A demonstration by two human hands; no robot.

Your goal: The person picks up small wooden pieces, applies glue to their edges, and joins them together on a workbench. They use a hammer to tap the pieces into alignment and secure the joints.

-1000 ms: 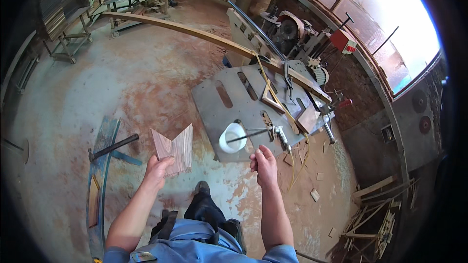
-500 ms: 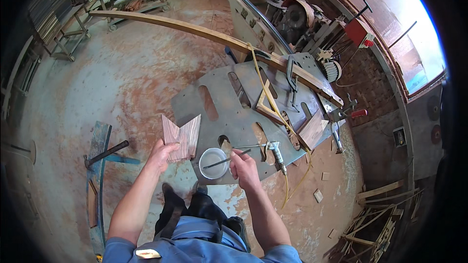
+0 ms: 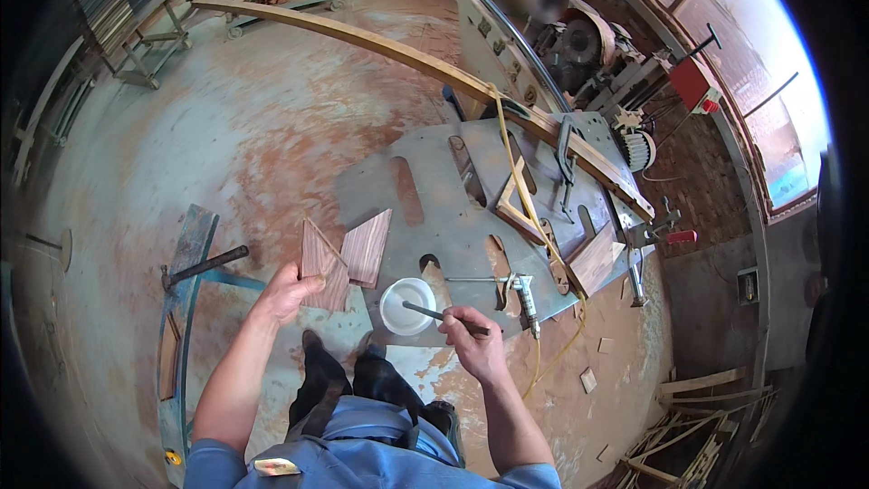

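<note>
My left hand is closed on a striped brown wooden piece with slanted upper ends, thumb on its face. A second striped panel adjoins it on the right; whether the two are joined I cannot tell. A thin dark stick is pinched in my right hand. Its far tip lies over the round white tub, which holds something whitish. The tub stands at the near edge of a grey metal table. Just beyond my right hand lies an air blow gun.
A yellow hose crosses the table. A long wooden beam is held by a clamp. A wooden frame corner and another striped piece lie nearby. At left, a hammer rests on a blue beam.
My right hand has drawn back right and nearer, the stick's tip staying over the tub. The wooden piece in my left hand has turned, showing a pale edge. The view has shifted.
</note>
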